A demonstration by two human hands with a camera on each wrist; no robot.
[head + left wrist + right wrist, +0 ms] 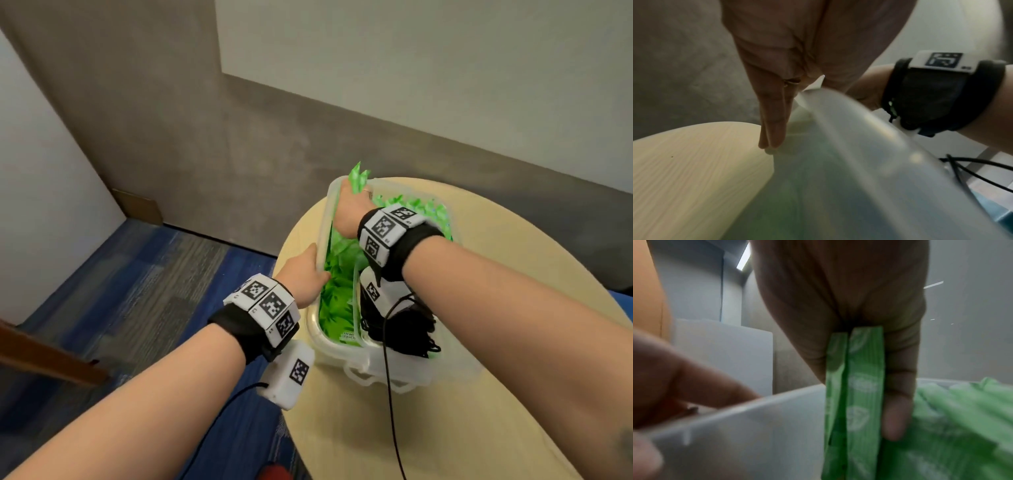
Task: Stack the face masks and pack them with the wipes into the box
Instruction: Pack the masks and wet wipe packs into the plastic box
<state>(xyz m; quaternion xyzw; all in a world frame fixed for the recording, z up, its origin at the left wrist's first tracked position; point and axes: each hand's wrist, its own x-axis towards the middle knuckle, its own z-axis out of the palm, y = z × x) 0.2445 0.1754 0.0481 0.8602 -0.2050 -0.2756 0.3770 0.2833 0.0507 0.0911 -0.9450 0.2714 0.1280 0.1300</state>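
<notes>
A clear plastic box (376,375) stands on a round pale wooden table (479,428). Green wipe packets (337,308) fill most of it, and black face masks (411,334) lie at its near right end. My left hand (305,270) grips the box's left rim, thumb inside, with its fingers (774,128) flat down the outer wall (849,129). My right hand (351,212) is at the far left corner of the box, pinching upright green wipe packets (358,178). Those packets (863,386) hang between its fingers (898,410) just inside the rim (756,415).
The box sits near the table's left edge, with blue and grey carpet (154,281) below. A brown wooden piece (51,359) juts in at the left. A red object (274,472) lies on the floor near the bottom. A black cable (392,394) trails from my right wrist over the box.
</notes>
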